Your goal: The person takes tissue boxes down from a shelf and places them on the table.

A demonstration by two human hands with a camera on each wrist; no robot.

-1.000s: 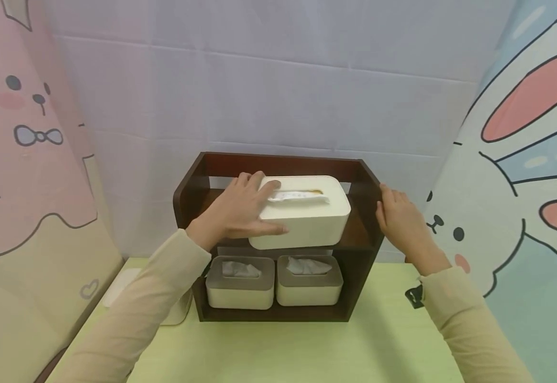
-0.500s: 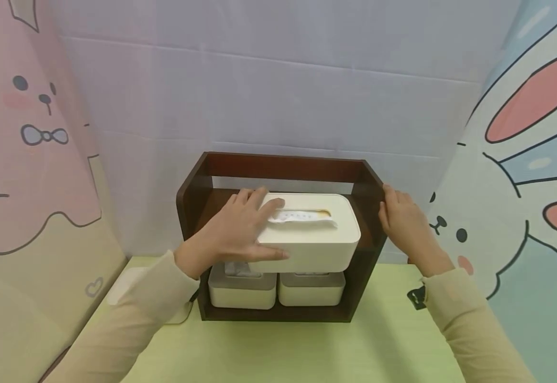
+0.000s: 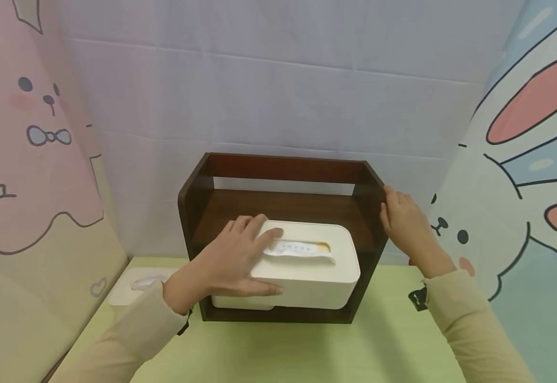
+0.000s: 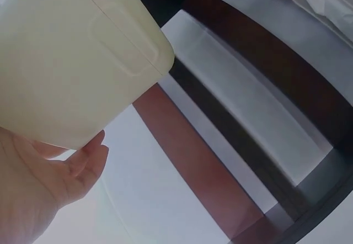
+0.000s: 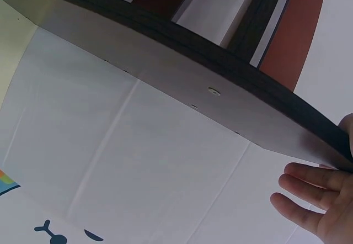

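In the head view my left hand (image 3: 230,258) grips the left end of a cream tissue box (image 3: 312,292), thumb along its front and fingers over the lid. A tissue packet shows through the lid slot. The box hangs in front of a dark brown two-tier wooden shelf (image 3: 283,205); its bare underside fills the upper left of the left wrist view. My right hand (image 3: 407,226) holds the upper edge of the shelf's right side panel (image 5: 165,62), thumb and fingers on opposite faces. The held box mostly hides the lower tier, where part of another tissue box (image 3: 242,303) shows.
Another white tissue box (image 3: 123,287) stands on the pale green table (image 3: 259,351) left of the shelf, partly behind my left sleeve. A small black item (image 3: 418,299) lies near my right wrist. Printed fabric hangs at both sides, with a plain pale cloth (image 3: 278,101) behind.
My left hand has brought the tissue box down and toward me, from before the upper tier to before the lower one. My right hand keeps its hold on the panel.
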